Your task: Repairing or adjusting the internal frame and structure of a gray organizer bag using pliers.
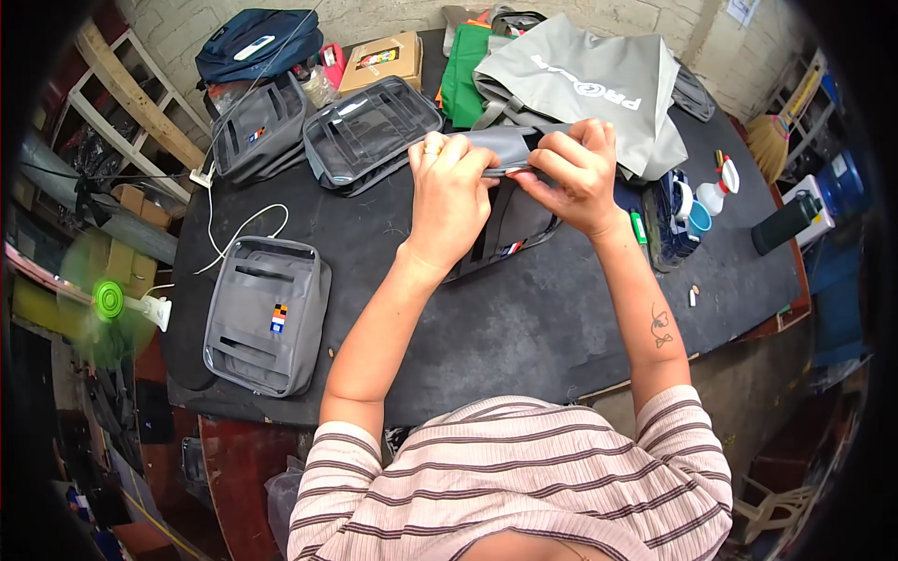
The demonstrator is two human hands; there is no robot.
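Over the middle of the table, both hands grip the raised edge of a grey fabric bag [499, 148]. My left hand [447, 204] is closed on its left part, fingers curled over the cloth. My right hand [578, 179] pinches the edge a little farther right. The bag's darker lower part, with a small coloured label, shows between and below my hands; much of the rest is hidden behind them. To the left lies a similar grey bag [251, 348] with clear edging, two straps and a coloured label.
More grey bags [374, 126] lie at the back left, near a cardboard box [382, 62] and a dark blue backpack [253, 47]. A big grey tote [585, 89] covers the back right. A spray bottle [718, 187], a dark green bottle [788, 222] and a white cable [245, 224] are on the table.
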